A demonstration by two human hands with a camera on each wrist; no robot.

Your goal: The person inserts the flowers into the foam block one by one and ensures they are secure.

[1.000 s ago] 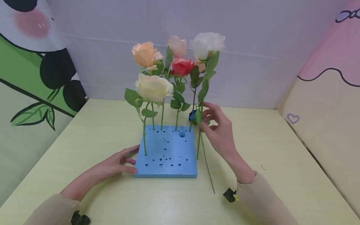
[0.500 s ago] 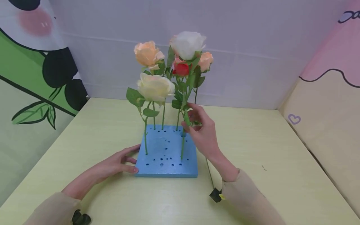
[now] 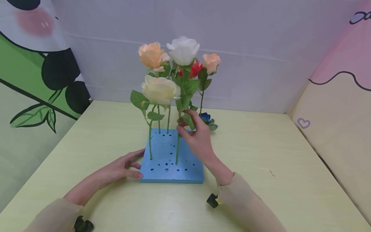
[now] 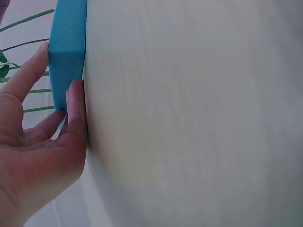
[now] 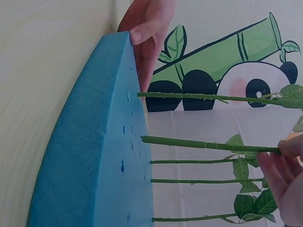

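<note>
My right hand pinches the green stem of a white rose between thumb and fingers. The rose stands upright over the middle of a blue foam board, with the stem's lower end close to its holed top. At the board's left edge, my left hand holds on, its thumb at the front corner and its fingers along the side. A cream rose is planted front left. Behind it rise a peach rose, a partly covered red rose and a second peach rose.
A blue flower lies on the table just beyond my right hand, its stem hidden. The table extends to both sides, with a pale cloth wall at the back and printed panels left and right.
My right hand has carried the white rose leftward, from beside the board's right edge to over its middle. The blue flower has come into clearer view. My left hand stays put.
</note>
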